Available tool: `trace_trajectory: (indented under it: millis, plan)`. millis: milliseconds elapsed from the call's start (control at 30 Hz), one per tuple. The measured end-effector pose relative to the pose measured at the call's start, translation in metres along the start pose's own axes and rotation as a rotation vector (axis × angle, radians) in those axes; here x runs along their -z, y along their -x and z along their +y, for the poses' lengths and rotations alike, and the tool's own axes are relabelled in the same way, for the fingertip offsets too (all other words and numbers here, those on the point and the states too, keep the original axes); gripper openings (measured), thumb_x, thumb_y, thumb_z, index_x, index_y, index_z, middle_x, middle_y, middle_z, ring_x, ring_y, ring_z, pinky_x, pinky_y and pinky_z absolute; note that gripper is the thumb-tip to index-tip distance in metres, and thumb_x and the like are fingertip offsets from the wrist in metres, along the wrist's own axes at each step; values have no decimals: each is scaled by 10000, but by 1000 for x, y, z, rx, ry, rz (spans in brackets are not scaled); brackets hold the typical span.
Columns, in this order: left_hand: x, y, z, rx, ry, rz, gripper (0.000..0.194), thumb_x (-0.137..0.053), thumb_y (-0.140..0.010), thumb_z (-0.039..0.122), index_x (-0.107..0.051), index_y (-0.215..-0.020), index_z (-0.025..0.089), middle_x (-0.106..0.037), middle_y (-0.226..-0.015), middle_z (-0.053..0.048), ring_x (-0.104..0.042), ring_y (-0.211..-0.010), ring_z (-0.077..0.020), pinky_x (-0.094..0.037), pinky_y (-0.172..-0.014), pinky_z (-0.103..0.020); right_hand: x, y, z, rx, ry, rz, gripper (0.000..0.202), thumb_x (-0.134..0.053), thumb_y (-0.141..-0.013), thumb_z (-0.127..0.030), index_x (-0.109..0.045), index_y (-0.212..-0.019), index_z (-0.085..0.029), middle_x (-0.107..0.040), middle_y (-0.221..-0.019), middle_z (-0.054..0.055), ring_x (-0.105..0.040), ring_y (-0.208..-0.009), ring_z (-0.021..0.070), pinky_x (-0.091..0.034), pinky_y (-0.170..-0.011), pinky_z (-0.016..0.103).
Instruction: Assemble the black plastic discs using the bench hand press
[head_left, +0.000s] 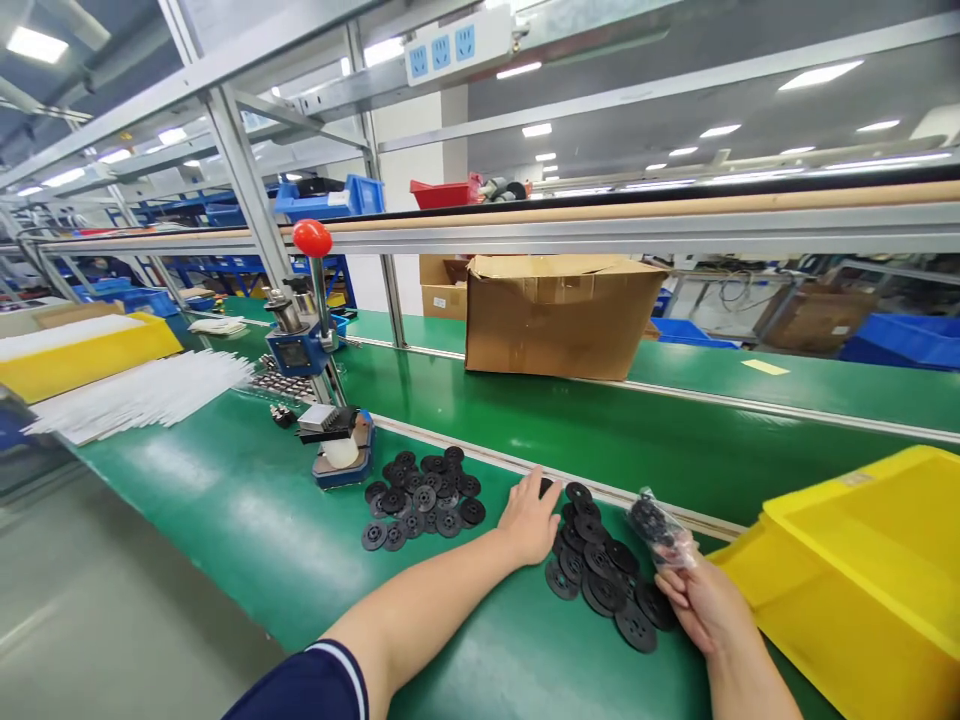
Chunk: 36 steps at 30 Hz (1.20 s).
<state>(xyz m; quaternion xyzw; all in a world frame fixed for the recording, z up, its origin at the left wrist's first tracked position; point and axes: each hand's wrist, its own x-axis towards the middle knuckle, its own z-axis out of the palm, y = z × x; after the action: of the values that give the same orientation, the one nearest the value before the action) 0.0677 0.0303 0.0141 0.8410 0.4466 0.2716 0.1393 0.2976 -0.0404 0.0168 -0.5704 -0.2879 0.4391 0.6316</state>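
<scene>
Head camera view: we take the right-hand pile of black discs [592, 555] as our landmark. Our left hand [530, 520] lies palm down at its left edge, fingers apart, the fingertips by a dark disc [546, 487]; we cannot tell whether they touch it. Our right hand [697, 590] is just right of the pile, its fingers clamped on a clear plastic bag [661, 530] with small black parts inside, tilted above the green bench [262, 500].

Left of the pile, past our left hand, lies a second group of black discs [424, 500], and farther left stands a hand press [296, 350] with a red knob [312, 238]. Beyond the pile sits a cardboard box [559, 315]; to its right is a yellow bin [862, 570].
</scene>
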Motion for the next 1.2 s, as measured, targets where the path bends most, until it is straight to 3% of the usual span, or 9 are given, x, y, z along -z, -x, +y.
trace_trajectory:
  millis: [100,167,267,433,567,733,867,967,1200]
  plan:
    - [-5,-11,1,-58,37,5,434,-496,-881,229,-523,-1314,228,-481,-1411,-113,-410,-1283,-288,-353,-1062,-483,1,-4,1,20,208,5,614,-642,-604,-774,-534,-722,-181,-420,-539,-40,-250,-417,60,-182,-384,198]
    - [-8,-11,2,-67,70,28,311,-482,-883,196,-627,-1158,211,-611,-1239,-108,-481,-1174,-278,-391,-1005,-477,0,-7,3,39,377,57,576,-694,-553,-711,-599,-731,-171,-457,-525,-11,-350,-435,106,-254,-415,236]
    - [-12,-8,1,-56,118,78,241,-480,-882,181,-668,-1033,190,-665,-1116,-114,-517,-1055,-276,-421,-932,-474,-4,-13,7,88,592,172,436,-742,-514,-548,-656,-734,-182,-564,-592,62,-548,-618,246,-393,-563,330]
    - [-13,7,-1,-9,233,170,259,-429,-926,222,-677,-988,182,-695,-920,-96,-567,-917,-235,-458,-857,-400,-10,-13,10,151,715,247,390,-633,-610,-504,-688,-836,-191,-634,-690,131,-599,-841,372,-412,-764,448]
    - [-3,36,-7,96,337,246,370,-308,-983,287,-657,-958,169,-682,-819,-80,-613,-766,-189,-484,-724,-316,-3,-11,8,148,631,246,380,-622,-595,-466,-702,-836,-184,-638,-685,114,-601,-794,331,-427,-690,388]
    - [16,63,-24,272,683,275,393,-373,-961,451,-632,-895,163,-691,-904,-98,-657,-899,-214,-514,-811,-343,-1,-4,10,83,344,213,527,-644,-557,-502,-662,-944,-144,-592,-637,38,-476,-509,156,-304,-451,252]
    - [21,67,-32,451,1064,213,471,-453,-869,617,-547,-881,156,-662,-818,-73,-683,-685,-201,-537,-570,-304,-4,5,8,9,45,131,552,-718,-520,-507,-581,-923,-156,-550,-642,-14,-375,-442,69,-227,-385,182]
    - [21,71,-30,487,1215,172,512,-534,-799,661,-519,-879,155,-657,-785,-58,-682,-610,-185,-508,-496,-266,-3,6,3,-68,-121,78,436,-753,-541,-408,-544,-840,-168,-554,-643,-7,-428,-465,69,-285,-376,159]
    - [28,73,-31,573,1375,136,517,-634,-739,628,-541,-883,140,-681,-767,-67,-690,-615,-179,-521,-537,-265,2,5,-2,-205,-313,46,152,-651,-690,-205,-520,-761,-177,-586,-677,32,-566,-546,129,-486,-435,212]
